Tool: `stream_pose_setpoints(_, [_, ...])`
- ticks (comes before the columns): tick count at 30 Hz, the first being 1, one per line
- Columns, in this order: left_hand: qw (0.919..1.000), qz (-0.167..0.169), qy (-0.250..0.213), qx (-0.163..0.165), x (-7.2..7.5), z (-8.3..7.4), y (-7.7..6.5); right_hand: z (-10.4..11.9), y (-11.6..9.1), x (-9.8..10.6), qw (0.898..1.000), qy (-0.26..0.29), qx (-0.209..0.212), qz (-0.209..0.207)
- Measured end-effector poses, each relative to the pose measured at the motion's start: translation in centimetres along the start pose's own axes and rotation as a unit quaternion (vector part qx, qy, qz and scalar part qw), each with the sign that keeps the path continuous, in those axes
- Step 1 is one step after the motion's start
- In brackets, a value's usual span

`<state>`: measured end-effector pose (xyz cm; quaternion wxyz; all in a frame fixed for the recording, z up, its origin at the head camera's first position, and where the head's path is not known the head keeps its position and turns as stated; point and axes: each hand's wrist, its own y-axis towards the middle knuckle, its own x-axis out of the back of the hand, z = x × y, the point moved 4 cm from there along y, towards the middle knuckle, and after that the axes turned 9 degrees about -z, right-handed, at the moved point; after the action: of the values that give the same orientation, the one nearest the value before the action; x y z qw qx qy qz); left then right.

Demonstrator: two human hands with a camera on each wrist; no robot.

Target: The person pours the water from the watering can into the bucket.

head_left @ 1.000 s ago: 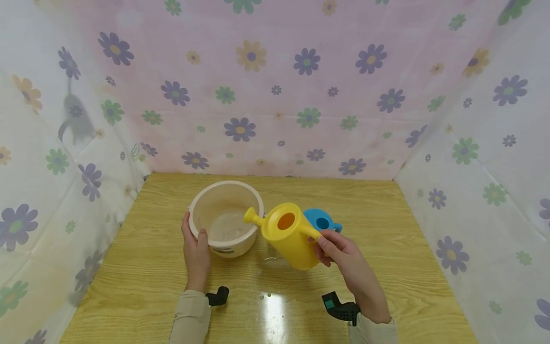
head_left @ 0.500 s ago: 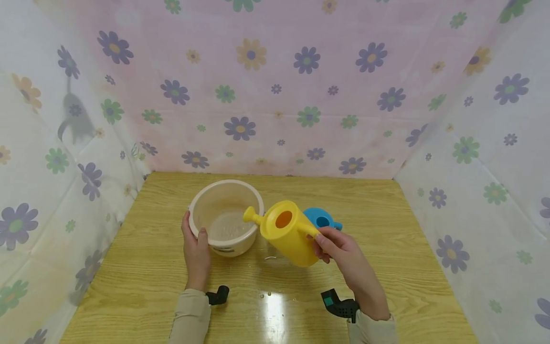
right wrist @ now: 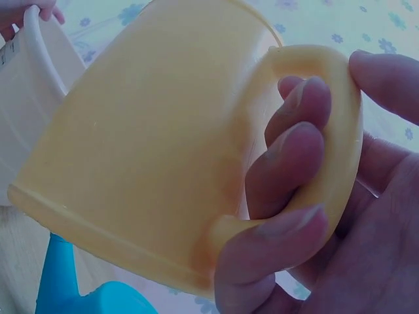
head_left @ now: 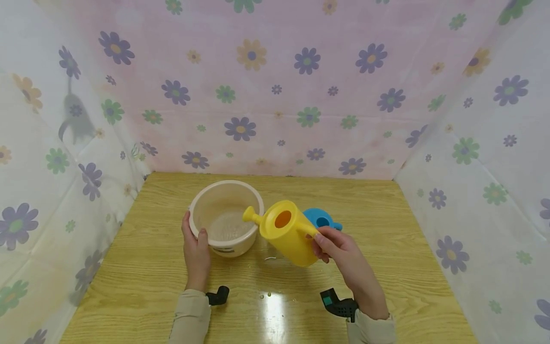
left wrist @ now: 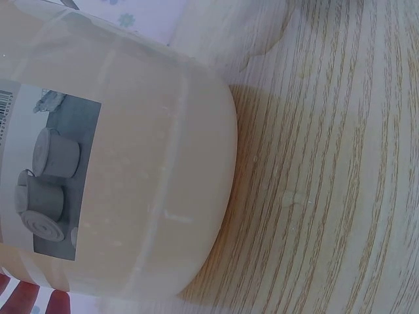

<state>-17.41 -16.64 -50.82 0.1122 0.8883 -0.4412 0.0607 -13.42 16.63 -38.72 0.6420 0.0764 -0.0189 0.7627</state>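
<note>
My right hand grips the handle of a yellow watering can, its fingers curled through the loop in the right wrist view. The can tilts left, and its spout head overlaps the right rim of a beige bucket. Fine streaks show inside the bucket near the bottom. My left hand holds the bucket's left side, thumb over the rim and fingers along the outer wall. In the left wrist view, the bucket's wall carries a printed label, with fingertips at the lower left corner.
A blue watering can stands behind the yellow one, partly covered by it. Water drops and a wet patch lie on the wooden table. Flower-patterned sheets enclose the table at the back and both sides.
The yellow watering can has risen slightly and tipped a bit further left with my right hand. My left hand and the bucket hold still.
</note>
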Motion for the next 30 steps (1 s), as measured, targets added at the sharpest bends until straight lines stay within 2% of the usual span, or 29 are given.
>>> stream_pose_setpoints(30, [0.9999,0.004,-0.002,0.01,0.0,-0.4,-0.1,-0.4,1.6,-0.2,0.999,0.005,0.026,0.029])
